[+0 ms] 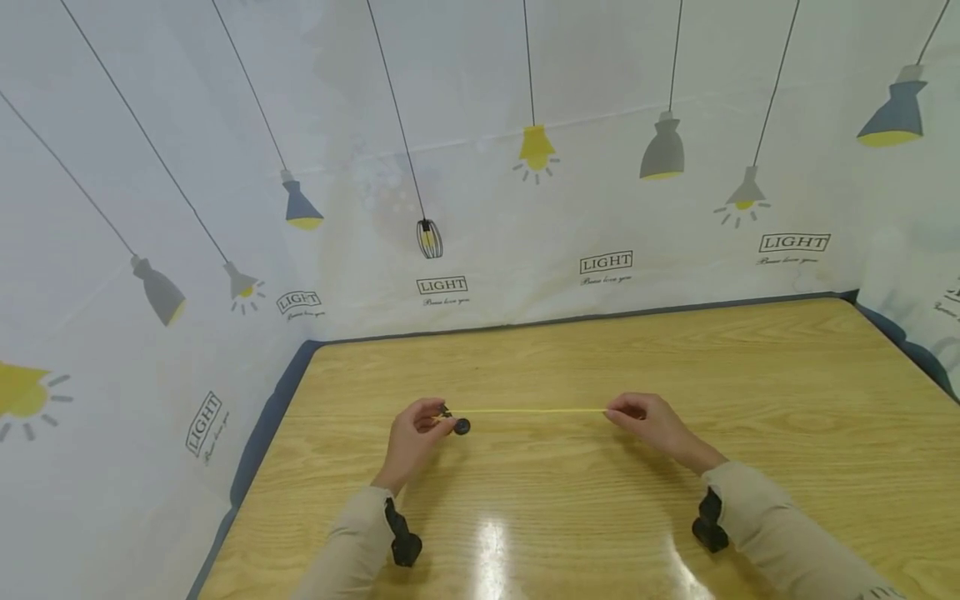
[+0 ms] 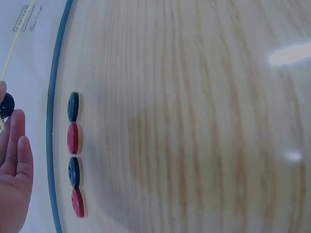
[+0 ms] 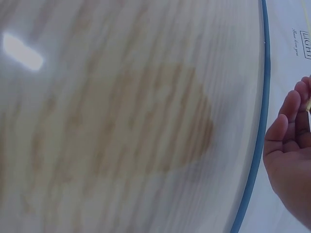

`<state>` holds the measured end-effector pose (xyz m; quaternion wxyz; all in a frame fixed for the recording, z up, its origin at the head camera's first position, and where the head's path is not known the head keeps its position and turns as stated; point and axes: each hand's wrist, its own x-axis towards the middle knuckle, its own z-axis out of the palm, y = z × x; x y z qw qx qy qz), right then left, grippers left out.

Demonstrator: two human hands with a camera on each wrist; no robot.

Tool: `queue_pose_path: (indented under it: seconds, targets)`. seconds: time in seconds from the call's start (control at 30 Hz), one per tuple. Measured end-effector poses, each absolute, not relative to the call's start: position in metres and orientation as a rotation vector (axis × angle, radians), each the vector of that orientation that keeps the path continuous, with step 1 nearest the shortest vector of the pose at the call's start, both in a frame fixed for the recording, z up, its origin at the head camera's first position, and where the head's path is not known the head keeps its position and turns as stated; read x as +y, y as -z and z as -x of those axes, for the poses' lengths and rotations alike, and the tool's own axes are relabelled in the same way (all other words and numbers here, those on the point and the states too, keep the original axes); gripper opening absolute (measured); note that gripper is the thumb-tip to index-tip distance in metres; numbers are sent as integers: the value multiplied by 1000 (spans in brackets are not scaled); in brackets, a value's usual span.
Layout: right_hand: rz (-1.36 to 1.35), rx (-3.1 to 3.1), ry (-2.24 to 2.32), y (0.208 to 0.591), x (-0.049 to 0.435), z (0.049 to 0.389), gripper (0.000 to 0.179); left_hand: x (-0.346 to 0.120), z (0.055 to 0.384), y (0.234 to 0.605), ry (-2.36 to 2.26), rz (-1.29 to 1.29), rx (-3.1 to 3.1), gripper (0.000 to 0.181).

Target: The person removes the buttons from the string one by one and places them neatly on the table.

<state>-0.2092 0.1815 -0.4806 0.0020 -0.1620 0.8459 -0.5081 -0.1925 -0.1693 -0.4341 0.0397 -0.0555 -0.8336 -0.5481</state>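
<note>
A thin yellow string (image 1: 532,410) is stretched straight between the two hands, above the wooden table. My left hand (image 1: 414,435) pinches its left end, with a black round disc (image 1: 462,427) at the thumb tip. The left wrist view shows this black disc (image 2: 7,106) by the fingertips, only partly in frame. Another small dark bit shows at the left fingertips in the head view, too small to tell. My right hand (image 1: 658,427) pinches the string's right end between thumb and fingers. In the left wrist view, black (image 2: 73,107) and red (image 2: 73,139) discs alternate in a row.
The wood-grain table (image 1: 555,517) has a dark blue edge at its back and sides. Behind it hangs a white cloth (image 1: 510,217) printed with lamps and lettering. Each wrist carries a black device (image 1: 406,546).
</note>
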Motion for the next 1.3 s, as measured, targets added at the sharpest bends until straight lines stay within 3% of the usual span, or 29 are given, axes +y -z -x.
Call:
queue_pose_path:
  seconds: [0.27, 0.7, 1.3]
  targets:
    - [530, 2690, 1584, 475, 187, 205, 18, -202, 209, 469, 1610, 88, -2556, 37]
    - [490, 2695, 1558, 481, 197, 205, 19, -240, 216, 487, 1365, -96, -2594, 31]
    - [481, 2707, 1550, 489, 198, 208, 17, -258, 220, 500, 1136, 11, -2752, 30]
